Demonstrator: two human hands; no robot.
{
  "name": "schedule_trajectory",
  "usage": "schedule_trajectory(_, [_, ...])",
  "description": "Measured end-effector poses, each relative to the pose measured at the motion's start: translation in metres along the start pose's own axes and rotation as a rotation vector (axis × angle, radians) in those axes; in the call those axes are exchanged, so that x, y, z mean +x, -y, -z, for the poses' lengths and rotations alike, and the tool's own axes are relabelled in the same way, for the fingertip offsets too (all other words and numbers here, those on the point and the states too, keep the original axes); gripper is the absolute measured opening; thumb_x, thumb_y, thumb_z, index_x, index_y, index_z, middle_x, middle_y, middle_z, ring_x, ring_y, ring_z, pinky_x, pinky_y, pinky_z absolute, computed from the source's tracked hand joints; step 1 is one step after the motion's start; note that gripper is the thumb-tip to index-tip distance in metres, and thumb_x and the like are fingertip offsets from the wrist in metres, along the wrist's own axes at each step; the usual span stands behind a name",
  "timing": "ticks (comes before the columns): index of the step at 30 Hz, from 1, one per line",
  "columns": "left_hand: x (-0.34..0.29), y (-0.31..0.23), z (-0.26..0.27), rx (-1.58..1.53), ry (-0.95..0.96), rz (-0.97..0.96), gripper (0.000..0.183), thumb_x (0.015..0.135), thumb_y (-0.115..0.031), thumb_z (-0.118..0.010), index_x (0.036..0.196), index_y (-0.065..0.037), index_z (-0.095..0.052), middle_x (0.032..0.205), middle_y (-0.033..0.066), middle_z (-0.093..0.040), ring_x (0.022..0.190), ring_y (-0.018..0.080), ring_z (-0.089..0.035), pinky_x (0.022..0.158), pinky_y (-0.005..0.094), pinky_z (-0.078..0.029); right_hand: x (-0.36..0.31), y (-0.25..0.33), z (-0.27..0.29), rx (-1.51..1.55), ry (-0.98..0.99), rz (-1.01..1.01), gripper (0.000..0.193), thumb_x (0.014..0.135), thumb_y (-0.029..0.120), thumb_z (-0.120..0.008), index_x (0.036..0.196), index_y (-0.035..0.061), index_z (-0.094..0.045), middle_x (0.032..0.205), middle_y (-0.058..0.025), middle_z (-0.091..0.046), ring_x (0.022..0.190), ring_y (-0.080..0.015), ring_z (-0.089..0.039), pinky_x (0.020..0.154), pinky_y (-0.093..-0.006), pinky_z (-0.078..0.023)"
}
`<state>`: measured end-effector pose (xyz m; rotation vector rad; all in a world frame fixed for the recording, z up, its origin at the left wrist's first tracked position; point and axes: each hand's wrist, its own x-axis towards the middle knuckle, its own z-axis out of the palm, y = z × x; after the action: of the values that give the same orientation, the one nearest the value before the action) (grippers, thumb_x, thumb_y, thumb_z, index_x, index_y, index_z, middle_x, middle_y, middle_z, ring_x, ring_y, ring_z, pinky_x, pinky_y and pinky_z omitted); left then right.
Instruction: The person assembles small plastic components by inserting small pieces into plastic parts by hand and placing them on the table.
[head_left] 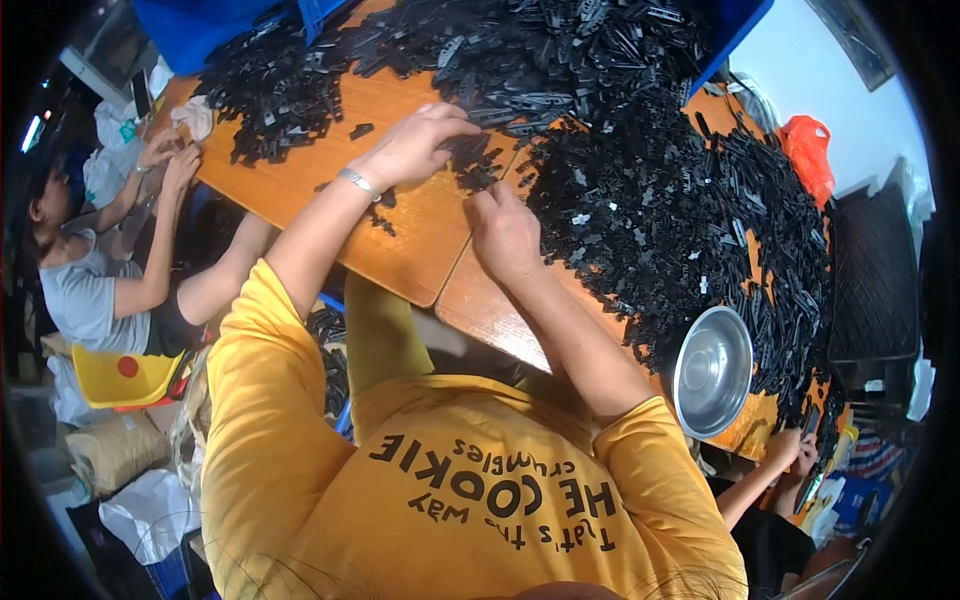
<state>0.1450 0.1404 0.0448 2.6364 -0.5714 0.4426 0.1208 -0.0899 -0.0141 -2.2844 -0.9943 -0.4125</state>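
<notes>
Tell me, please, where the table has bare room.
Bare wood lies between the upper-left black pile and left forearm, and between left hand and table edge. Right of the right hand, black parts crowd the table.

Black pieces (640, 200), orange-brown table (275, 185), silver bowl (714, 370), yellow shirt (470, 480)

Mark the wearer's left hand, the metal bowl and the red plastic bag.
Left hand (412, 146), head view: back of hand.
Metal bowl (709, 374), head view: inner bottom.
Red plastic bag (808, 160), head view: middle.

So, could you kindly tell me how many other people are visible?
2: a person in grey, far left; a person in black, lower right. Others may be hidden.
</notes>
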Motion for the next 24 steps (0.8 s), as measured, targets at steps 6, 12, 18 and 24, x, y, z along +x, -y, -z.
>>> schedule_trajectory(6, [-0.081, 0.006, 0.029, -0.143, -0.183, 0.396, 0.038, 0.088, 0.002, -0.07, 0.125, -0.004, -0.069, 0.129, 0.0164, -0.066, 0.114, 0.0378, -0.066, 0.1, 0.0411, -0.054, -0.002, -0.001, 0.0, 0.051, -0.004, 0.008, 0.007, 0.088, 0.008, -0.069, 0.094, 0.0072, -0.068, 0.093, -0.0157, -0.059, 0.082, -0.0364, -0.067, 0.071, -0.0467, -0.056])
schedule_trajectory(12, [-0.145, -0.035, 0.016, 0.238, -0.277, 0.575, 0.033, 0.089, -0.004, -0.071, 0.122, -0.002, -0.07, 0.126, 0.0183, -0.067, 0.12, 0.0398, -0.061, 0.104, 0.0458, -0.049, -0.003, 0.003, 0.0, 0.038, 0.01, -0.004, 0.006, 0.089, 0.008, -0.068, 0.095, 0.0081, -0.068, 0.095, -0.0154, -0.059, 0.083, -0.0373, -0.067, 0.071, -0.0479, -0.056])
schedule_trajectory(18, [-0.139, -0.053, -0.032, 0.143, -0.431, 0.59, 0.034, 0.087, 0.001, -0.068, 0.12, -0.002, -0.069, 0.12, 0.0199, -0.067, 0.114, 0.0396, -0.062, 0.102, 0.0473, -0.05, -0.002, 0.004, 0.002, 0.029, 0.006, -0.009, 0.004, 0.091, 0.011, -0.069, 0.094, 0.0084, -0.069, 0.095, -0.015, -0.06, 0.083, -0.0366, -0.068, 0.071, -0.0475, -0.056])
schedule_trajectory(24, [-0.1, -0.082, -0.039, -0.083, -0.51, 0.559, 0.035, 0.088, 0.005, -0.064, 0.121, -0.006, -0.07, 0.115, 0.0179, -0.069, 0.108, 0.0392, -0.065, 0.093, 0.0447, -0.055, -0.004, 0.001, 0.001, 0.082, -0.018, -0.02, 0.005, 0.092, 0.012, -0.071, 0.094, 0.0075, -0.069, 0.094, -0.0146, -0.06, 0.082, -0.0365, -0.068, 0.071, -0.0478, -0.056])
